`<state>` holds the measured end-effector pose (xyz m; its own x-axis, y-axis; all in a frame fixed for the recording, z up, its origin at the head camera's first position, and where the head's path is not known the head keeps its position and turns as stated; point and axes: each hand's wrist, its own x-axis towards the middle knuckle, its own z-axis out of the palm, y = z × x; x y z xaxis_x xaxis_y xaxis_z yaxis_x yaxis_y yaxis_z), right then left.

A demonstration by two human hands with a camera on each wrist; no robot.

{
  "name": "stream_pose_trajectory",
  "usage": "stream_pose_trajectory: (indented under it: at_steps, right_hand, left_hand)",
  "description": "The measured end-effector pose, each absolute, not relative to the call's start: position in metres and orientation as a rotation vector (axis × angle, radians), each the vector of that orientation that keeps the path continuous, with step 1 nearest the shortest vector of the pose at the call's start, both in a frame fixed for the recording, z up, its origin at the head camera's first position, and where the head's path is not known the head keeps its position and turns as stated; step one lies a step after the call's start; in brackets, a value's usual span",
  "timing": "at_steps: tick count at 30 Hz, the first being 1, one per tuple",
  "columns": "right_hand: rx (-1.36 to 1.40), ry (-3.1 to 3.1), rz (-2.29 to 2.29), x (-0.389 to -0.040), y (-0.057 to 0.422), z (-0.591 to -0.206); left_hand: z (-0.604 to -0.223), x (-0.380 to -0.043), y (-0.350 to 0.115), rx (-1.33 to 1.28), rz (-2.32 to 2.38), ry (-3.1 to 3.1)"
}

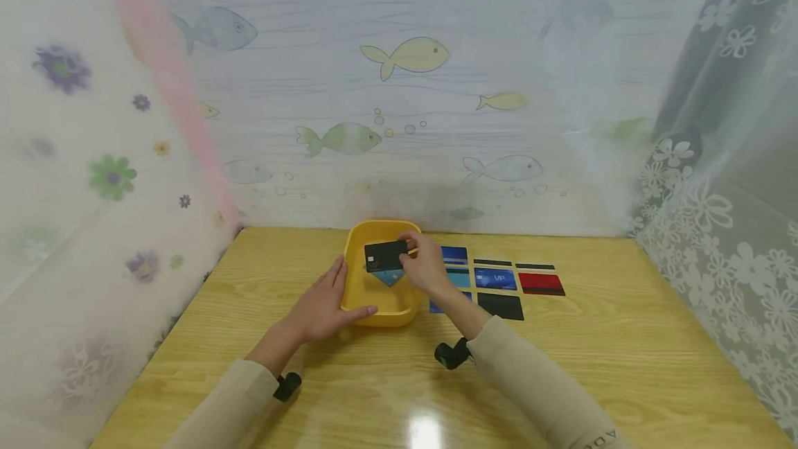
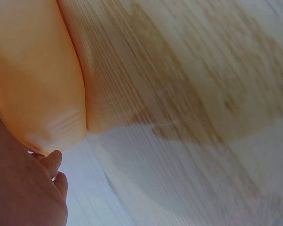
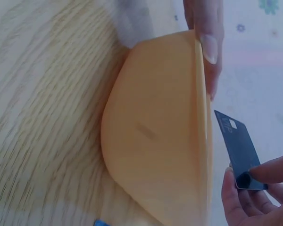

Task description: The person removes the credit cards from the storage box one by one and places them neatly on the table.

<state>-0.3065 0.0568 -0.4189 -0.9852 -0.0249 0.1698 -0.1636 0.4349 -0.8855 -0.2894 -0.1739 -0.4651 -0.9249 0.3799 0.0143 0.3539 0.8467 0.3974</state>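
Note:
My right hand (image 1: 427,265) pinches a black card (image 1: 382,257) marked VIP above the yellow plastic basin (image 1: 388,319). In the right wrist view, the card (image 3: 239,148) is tilted between thumb and fingers, apart from the basin's rim. Below it, a blue card (image 1: 388,278) lies inside the basin, partly covered by the black one. My left hand (image 1: 319,303) rests against the basin's near left corner, its fingers straight along the left side and its thumb stretched along the near rim. The left wrist view has that hand (image 2: 26,181) against the basin's wall (image 2: 40,75).
Right of the basin, several cards lie in rows on the wooden table (image 1: 374,380), among them a blue VIP card (image 1: 495,279), a red card (image 1: 541,284) and a black card (image 1: 501,306). My right forearm partly hides some. A fish-patterned curtain (image 1: 411,102) hangs behind the table.

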Motion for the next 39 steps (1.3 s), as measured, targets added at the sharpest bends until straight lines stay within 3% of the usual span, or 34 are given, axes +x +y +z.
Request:
stream_pose_trajectory:
  at_steps: [39]
  right_hand:
    - [0.157,-2.548,1.74,-0.285,0.137,-0.421]
  left_hand:
    - [-0.467,-0.29,-0.174,0.584,0.594,2.981]
